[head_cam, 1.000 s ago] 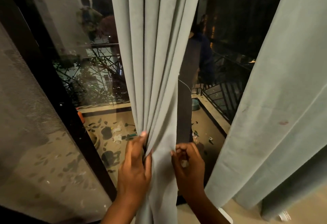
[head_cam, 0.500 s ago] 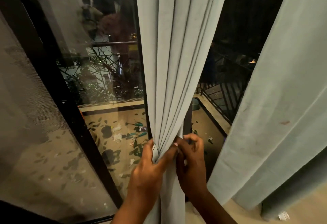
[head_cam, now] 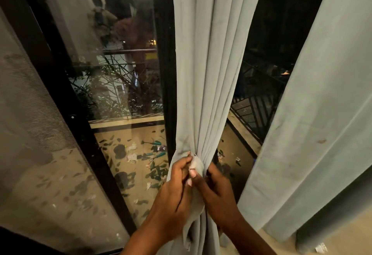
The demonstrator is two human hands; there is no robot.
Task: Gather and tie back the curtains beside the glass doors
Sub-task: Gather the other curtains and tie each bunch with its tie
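Fingers: I see both sets pinched on a fabric band [head_cam: 196, 164] at the gathered curtain's [head_cam: 203, 73] waist.
Left hand [head_cam: 177, 188]: grips the band's left side.
Right hand [head_cam: 215, 190]: grips from the right, touching the left.
Curtain: bunched against the dark door frame [head_cam: 168, 73].
2nd curtain [head_cam: 322, 113]: hangs loose at right.

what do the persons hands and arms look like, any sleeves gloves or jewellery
Both arms are bare as far as the picture shows: no sleeves reach the forearms or wrists. The left hand and the right hand wear no gloves, and no rings, bracelets or watch can be seen. The fingernails that show are short and unpainted.
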